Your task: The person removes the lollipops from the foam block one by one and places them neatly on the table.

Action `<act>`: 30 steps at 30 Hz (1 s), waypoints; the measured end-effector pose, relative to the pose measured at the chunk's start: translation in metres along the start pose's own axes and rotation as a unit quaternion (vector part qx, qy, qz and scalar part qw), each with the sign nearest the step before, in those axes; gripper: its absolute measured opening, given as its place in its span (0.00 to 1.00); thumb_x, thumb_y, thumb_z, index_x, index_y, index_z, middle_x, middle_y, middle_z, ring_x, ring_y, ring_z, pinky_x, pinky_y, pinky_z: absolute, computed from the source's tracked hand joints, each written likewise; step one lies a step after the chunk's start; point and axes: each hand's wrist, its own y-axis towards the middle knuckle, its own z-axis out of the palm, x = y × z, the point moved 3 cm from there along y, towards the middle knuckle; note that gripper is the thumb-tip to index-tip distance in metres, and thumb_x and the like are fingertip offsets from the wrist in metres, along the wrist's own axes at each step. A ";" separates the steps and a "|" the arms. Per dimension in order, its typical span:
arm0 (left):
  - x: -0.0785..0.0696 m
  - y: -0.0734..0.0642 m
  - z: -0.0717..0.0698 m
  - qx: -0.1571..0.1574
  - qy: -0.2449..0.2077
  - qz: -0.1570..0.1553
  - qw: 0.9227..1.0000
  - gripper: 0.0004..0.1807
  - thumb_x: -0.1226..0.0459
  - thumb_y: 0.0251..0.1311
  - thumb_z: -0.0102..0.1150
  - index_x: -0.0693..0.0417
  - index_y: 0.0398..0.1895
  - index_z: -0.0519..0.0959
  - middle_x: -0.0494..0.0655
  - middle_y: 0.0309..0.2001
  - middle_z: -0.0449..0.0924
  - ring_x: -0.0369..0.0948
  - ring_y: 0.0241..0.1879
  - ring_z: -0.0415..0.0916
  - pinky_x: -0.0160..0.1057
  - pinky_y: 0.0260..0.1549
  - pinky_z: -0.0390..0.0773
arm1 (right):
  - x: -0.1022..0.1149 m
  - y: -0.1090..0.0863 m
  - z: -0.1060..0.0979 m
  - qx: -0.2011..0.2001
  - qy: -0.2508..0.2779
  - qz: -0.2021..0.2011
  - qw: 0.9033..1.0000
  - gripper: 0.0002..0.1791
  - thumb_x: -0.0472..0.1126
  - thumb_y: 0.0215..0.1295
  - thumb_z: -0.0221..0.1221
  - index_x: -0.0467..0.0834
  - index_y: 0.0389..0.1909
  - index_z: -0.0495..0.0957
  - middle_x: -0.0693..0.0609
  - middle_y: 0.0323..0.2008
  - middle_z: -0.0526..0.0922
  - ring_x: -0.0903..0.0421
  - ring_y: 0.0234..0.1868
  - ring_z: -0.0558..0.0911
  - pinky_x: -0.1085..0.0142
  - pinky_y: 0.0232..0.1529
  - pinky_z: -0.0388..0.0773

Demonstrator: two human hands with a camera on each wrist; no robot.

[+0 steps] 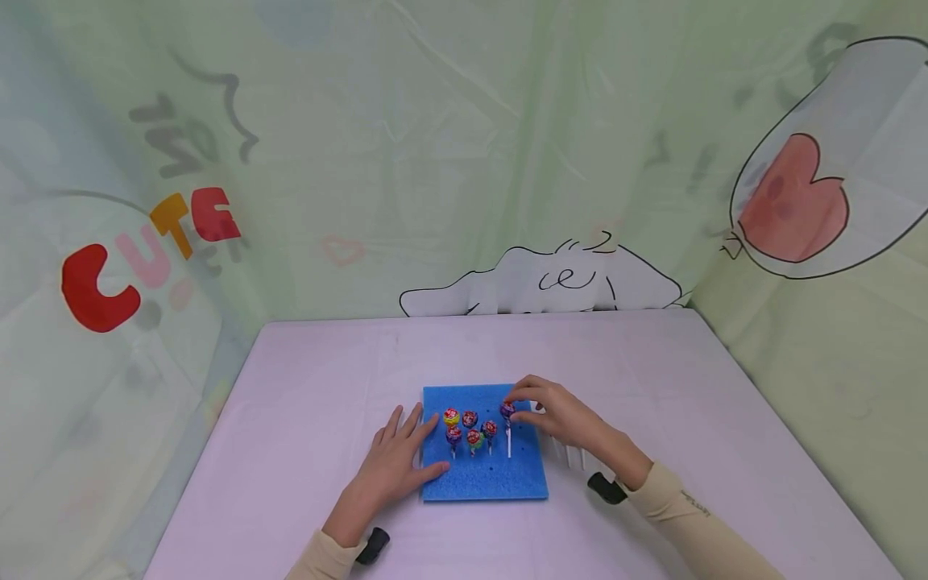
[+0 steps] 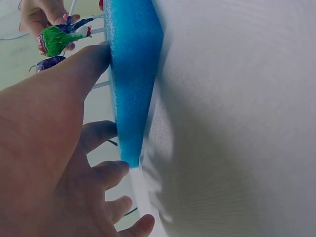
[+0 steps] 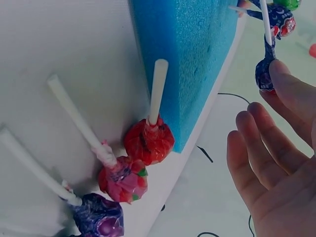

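A thick blue foam board [image 1: 500, 485] lies flat, several wrapped lollipops upright in it, among them a yellow-and-red one [image 1: 451, 416] and a green one [image 2: 54, 42]. My left hand [image 1: 395, 463] rests at the board's left edge with its fingers spread, thumb and fingertips touching the foam. Between thumb and fingertips, my right hand [image 1: 557, 412] pinches a purple lollipop [image 1: 507, 410] by its wrapped candy. Its white stick points down over the right part of the board, beside the standing ones. In the right wrist view the other right-hand fingers extend loosely below the candy.
Beside the board's right edge lie more lollipops, a red one [image 3: 149, 143], a pink one [image 3: 123, 180] and a purple one [image 3: 101, 215], sticks toward me. A pale cloth covers the table [image 1: 326, 354]. Printed curtains [image 1: 449, 161] stand behind and at both sides.
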 end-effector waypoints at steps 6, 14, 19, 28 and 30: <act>-0.001 0.000 -0.001 -0.001 -0.002 0.003 1.000 0.44 0.35 0.62 0.57 0.42 0.77 0.62 0.54 0.80 0.50 0.62 0.80 0.41 0.69 0.70 0.55 | -0.003 -0.003 -0.003 0.001 -0.004 0.003 1.000 0.15 0.43 0.67 0.65 0.46 0.53 0.84 0.50 0.52 0.81 0.46 0.55 0.81 0.52 0.50 0.83; -0.003 -0.001 -0.003 -0.003 0.000 0.004 1.000 0.44 0.35 0.62 0.57 0.43 0.77 0.62 0.54 0.80 0.51 0.63 0.79 0.42 0.69 0.70 0.55 | -0.008 -0.009 -0.006 -0.002 -0.010 0.005 1.000 0.14 0.43 0.67 0.65 0.47 0.52 0.84 0.51 0.52 0.81 0.46 0.54 0.81 0.59 0.47 0.84; -0.002 -0.001 -0.002 -0.002 0.000 0.005 1.000 0.44 0.35 0.62 0.57 0.43 0.77 0.62 0.54 0.80 0.51 0.63 0.79 0.41 0.69 0.70 0.55 | -0.012 -0.013 -0.009 -0.001 -0.008 0.009 1.000 0.14 0.44 0.67 0.64 0.47 0.53 0.84 0.50 0.52 0.82 0.48 0.54 0.81 0.66 0.47 0.82; -0.002 -0.001 -0.001 -0.002 0.001 0.007 1.000 0.44 0.35 0.62 0.56 0.42 0.78 0.61 0.55 0.80 0.50 0.63 0.79 0.41 0.70 0.70 0.55 | -0.019 -0.019 -0.013 -0.009 -0.007 0.018 1.000 0.14 0.42 0.67 0.65 0.47 0.52 0.84 0.50 0.51 0.82 0.49 0.53 0.81 0.70 0.45 0.82; -0.002 -0.001 -0.001 -0.002 0.002 0.006 1.000 0.44 0.35 0.62 0.56 0.42 0.78 0.61 0.54 0.80 0.50 0.63 0.79 0.41 0.70 0.69 0.55 | -0.021 -0.021 -0.014 -0.011 -0.009 0.017 1.000 0.14 0.42 0.66 0.65 0.46 0.51 0.84 0.49 0.51 0.82 0.49 0.52 0.81 0.69 0.44 0.82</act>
